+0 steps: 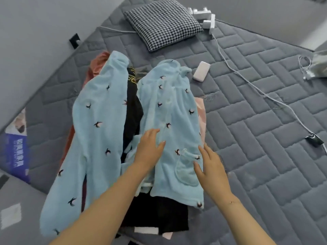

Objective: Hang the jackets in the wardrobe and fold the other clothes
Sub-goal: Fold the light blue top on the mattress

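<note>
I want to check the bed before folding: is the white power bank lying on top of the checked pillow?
No, the white power bank lies on the grey mattress, apart from the checked pillow.

**Where everything lies on the mattress**

Your pile of clothes (134,106) sits on the mattress (265,138) directly in front of you, with the fleece pajama top (173,106) spread on top of it. Your left hand (150,149) rests flat on the top's middle; your right hand (210,167) touches its right edge, beside the pocket (185,172). Behind the pile lies a cushion (162,23). A power bank (201,70) lies right of the top's collar. A cable (256,87) runs across the mattress further right, from the chargers (205,16) behind it.
</note>
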Motion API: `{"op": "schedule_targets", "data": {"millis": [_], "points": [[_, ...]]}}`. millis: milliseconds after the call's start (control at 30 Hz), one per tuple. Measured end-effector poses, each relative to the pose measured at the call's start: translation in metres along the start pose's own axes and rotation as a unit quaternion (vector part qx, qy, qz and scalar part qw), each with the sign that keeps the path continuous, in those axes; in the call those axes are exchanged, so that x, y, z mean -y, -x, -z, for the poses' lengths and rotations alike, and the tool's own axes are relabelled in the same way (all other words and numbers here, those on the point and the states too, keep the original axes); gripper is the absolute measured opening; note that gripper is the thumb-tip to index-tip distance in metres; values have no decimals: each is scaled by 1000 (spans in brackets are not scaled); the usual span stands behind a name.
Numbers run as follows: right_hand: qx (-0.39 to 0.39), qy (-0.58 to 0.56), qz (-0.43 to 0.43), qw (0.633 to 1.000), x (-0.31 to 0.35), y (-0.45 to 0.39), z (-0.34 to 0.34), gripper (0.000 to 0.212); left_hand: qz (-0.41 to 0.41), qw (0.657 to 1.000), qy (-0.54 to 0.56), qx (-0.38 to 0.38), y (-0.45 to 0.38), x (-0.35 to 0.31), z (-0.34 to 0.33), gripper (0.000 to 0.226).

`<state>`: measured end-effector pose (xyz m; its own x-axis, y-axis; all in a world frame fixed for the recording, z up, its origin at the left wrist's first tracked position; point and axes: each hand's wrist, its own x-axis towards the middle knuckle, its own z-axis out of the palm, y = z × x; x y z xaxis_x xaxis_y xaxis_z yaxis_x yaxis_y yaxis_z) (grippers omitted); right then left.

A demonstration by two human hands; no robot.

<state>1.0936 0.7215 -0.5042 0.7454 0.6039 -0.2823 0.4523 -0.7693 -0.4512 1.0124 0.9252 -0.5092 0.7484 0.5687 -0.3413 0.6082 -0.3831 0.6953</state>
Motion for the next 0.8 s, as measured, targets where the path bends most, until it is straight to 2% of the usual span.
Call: {"op": "schedule_targets", "data": {"millis": [100,200,333,400,467,567,600,633,667,733,800], "points": [[7,-32,-41,999,-29,-27,-36,56,24,994,-102,-33,-84,16,-39,58],[3,-87,-63,994,-50,-35,-66,53,71,984,-159,-31,-141,32,-73,70],[-29,-210,-105,972,-69,-29,-84,41,-18,992,-96,-83,-167,42,-89,30],[-71,-275,-132,950,-74,-27,-78,33,-71,991,-69,-89,-152,40,-84,21],[-114,-337,-162,920,-76,-30,-63,26,-126,990,-37,-45,-122,36,-79,16],[-138,-410,-213,876,-78,-50,-37,19,-144,979,40,136,-65,29,-76,18],[-125,-425,-223,868,-75,-60,-31,27,-144,970,61,187,-47,29,-77,19],[-101,-438,-226,864,-71,-70,-27,44,-142,960,70,231,-30,29,-78,19],[-73,-430,-222,872,-65,-79,-26,64,-135,951,71,270,-15,30,-81,22],[-14,-329,-193,924,-53,-92,-34,89,-113,935,66,329,7,36,-85,28],[31,-201,-161,966,-48,-97,-51,78,-50,939,120,319,9,40,-80,25]]}}
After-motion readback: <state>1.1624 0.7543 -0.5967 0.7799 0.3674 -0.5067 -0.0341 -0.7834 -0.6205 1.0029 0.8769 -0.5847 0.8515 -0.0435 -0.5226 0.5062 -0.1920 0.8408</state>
